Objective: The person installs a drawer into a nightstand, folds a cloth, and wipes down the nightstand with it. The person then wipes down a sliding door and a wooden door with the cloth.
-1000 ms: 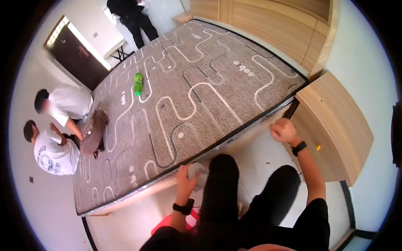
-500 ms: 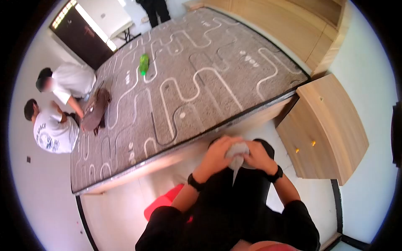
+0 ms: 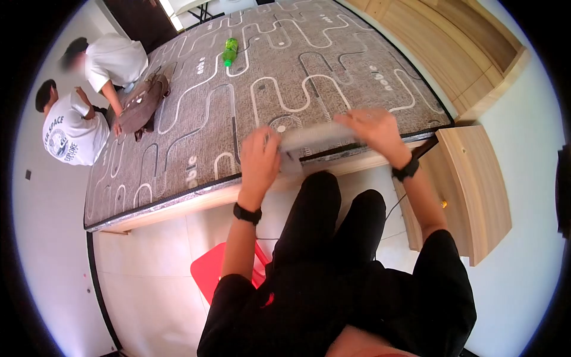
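Observation:
A light grey, cloth-like strip (image 3: 318, 137), smeared by motion, stretches between my two hands above the near edge of the mattress. My left hand (image 3: 260, 156) grips its left end with the fingers curled. At the right end, my right hand (image 3: 375, 132) pinches it. A loose part of the strip hangs below, close to my left hand. Its exact kind cannot be made out. Both wrists wear black bands.
The grey patterned mattress (image 3: 196, 119) lies ahead, with a green bottle (image 3: 230, 52) on it. Two people in white shirts are at the left beside a brown bag (image 3: 143, 106). A wooden bedside cabinet (image 3: 473, 190) stands right; a red stool (image 3: 208, 268) is at lower left.
My hands have risen from my lap and moved apart. The grey cloth went from a bundle to a stretched strip. The view has tilted downward.

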Demonstrator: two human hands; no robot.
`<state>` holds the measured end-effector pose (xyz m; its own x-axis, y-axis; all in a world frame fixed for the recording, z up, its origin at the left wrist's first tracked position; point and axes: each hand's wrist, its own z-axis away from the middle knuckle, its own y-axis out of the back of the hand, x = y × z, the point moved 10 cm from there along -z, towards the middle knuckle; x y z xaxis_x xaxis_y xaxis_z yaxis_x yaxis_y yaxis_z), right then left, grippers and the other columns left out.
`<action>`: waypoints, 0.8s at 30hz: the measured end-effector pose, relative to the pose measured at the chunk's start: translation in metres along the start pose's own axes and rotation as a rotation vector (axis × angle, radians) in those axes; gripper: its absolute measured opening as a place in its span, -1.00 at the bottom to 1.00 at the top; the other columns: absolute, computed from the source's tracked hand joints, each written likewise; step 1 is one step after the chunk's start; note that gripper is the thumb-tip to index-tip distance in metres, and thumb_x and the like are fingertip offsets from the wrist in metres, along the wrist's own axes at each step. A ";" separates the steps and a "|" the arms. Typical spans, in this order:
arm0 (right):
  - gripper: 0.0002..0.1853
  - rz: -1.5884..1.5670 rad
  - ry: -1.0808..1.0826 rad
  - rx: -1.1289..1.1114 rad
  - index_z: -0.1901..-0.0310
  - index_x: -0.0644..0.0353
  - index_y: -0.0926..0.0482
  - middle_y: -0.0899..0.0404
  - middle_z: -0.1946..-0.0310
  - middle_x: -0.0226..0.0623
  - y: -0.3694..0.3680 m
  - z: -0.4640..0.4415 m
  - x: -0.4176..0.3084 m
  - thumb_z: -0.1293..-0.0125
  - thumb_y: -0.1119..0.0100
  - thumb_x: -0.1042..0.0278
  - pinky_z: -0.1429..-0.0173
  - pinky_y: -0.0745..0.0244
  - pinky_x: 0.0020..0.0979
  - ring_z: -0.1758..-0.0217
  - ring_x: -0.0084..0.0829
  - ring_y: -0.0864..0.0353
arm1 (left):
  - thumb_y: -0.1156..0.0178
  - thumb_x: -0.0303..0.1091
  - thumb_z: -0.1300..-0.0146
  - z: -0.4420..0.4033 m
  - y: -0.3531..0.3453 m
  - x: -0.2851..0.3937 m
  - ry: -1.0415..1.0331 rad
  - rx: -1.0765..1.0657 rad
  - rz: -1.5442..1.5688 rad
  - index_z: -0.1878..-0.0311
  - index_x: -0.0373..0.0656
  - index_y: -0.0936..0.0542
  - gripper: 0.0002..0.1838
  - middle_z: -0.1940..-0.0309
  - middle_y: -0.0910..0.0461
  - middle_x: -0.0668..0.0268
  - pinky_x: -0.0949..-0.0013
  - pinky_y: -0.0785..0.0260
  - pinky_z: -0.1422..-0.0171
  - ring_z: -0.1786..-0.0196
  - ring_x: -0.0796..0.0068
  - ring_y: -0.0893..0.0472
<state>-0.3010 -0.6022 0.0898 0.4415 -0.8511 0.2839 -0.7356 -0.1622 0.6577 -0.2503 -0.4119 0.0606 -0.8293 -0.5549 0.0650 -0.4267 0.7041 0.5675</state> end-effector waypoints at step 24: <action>-0.49 -0.110 -0.259 -0.355 -0.33 -0.13 -0.38 -0.31 -0.35 -0.15 -0.194 0.091 0.004 -0.40 0.03 -0.06 -0.41 -0.10 0.05 -0.40 0.06 -0.21 | 0.01 0.01 -0.39 0.102 -0.132 -0.086 0.200 -0.471 -0.035 -0.27 -0.08 -0.47 -0.49 -0.33 -0.40 0.21 0.02 -0.03 -0.48 -0.41 0.18 -0.31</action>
<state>-0.2034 -0.6197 -0.1007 0.3310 -0.9425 0.0452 -0.4495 -0.1154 0.8858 -0.1601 -0.4117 -0.1037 -0.7129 -0.6806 0.1688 -0.2057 0.4331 0.8776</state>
